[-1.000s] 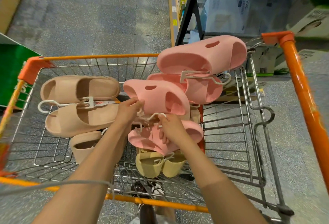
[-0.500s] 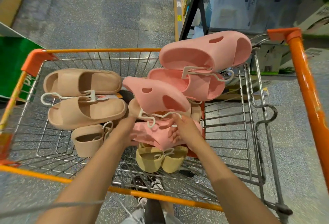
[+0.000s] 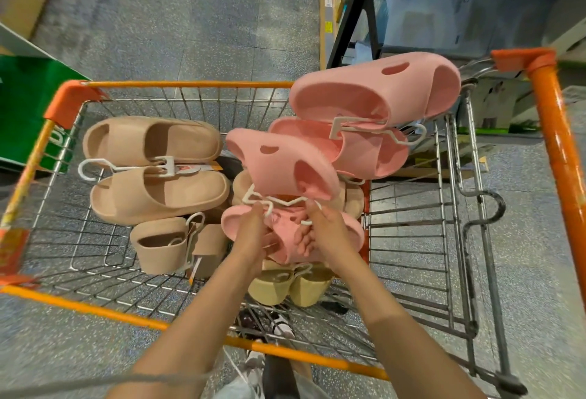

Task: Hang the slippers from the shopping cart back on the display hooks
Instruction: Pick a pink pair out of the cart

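Observation:
An orange-framed wire shopping cart [image 3: 190, 84] holds several slipper pairs on white plastic hangers. In its middle lies a pink pair [image 3: 285, 164] joined by a white hanger [image 3: 276, 202]. My left hand [image 3: 253, 233] and my right hand [image 3: 323, 227] both grip the lower pink slipper of that pair [image 3: 285, 243], fingers by the hanger. A second pink pair [image 3: 374, 94] leans on the cart's far right corner. A beige pair [image 3: 155, 170] lies at the left, another beige pair [image 3: 161, 246] stands upright beside it, and a yellow pair [image 3: 288, 286] sits under my wrists.
A black shelf frame [image 3: 352, 11] with boxes stands beyond the cart on the right. A green box [image 3: 28, 106] is at the left. The cart's folded child seat [image 3: 469, 240] fills its right side. Speckled grey floor [image 3: 190, 11] stretches ahead.
Both hands slid down from the upper pink slipper and its hanger onto the lower pink slipper. The upper slipper tipped up and away from me.

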The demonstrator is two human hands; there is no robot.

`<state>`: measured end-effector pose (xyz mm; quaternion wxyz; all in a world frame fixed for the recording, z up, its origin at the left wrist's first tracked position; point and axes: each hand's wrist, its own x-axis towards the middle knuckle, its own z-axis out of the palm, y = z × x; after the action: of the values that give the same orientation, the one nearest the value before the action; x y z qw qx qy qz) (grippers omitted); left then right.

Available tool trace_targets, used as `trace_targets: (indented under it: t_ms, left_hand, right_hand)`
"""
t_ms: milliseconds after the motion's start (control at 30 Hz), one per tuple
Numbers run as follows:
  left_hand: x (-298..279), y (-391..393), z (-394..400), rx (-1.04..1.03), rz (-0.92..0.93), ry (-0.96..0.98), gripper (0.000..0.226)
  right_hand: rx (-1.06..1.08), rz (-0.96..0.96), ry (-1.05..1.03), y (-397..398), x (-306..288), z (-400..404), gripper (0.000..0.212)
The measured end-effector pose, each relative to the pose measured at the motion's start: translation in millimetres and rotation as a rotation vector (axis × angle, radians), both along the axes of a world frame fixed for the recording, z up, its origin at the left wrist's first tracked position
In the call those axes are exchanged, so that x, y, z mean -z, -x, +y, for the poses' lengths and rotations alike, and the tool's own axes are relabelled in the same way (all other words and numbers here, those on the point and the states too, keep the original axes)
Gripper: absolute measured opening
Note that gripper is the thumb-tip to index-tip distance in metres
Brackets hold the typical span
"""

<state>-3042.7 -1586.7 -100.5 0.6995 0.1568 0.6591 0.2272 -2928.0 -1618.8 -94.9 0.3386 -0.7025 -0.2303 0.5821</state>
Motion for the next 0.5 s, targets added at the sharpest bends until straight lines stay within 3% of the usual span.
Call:
trace_targets:
  t_ms: [200, 367, 500]
  left_hand:
    - [6.1, 5.5, 9.8, -0.104, -0.015, 0.006, 0.036]
    - [12.4, 21.1, 12.7, -0.056, -0.07, 0.006, 0.031]
    - [23.0, 26.1, 10.8, 0.012, -0.048, -0.067, 0.072]
  right_hand:
    - [0.159, 0.207, 0.095, 4.8, -8.6, 17.5, 0.041]
    - [0.256, 0.472, 0.396, 9.3, -10.7, 31.1, 0.034]
    - [0.409, 0.764, 0.506, 14.1, -7.8, 41.5, 0.04]
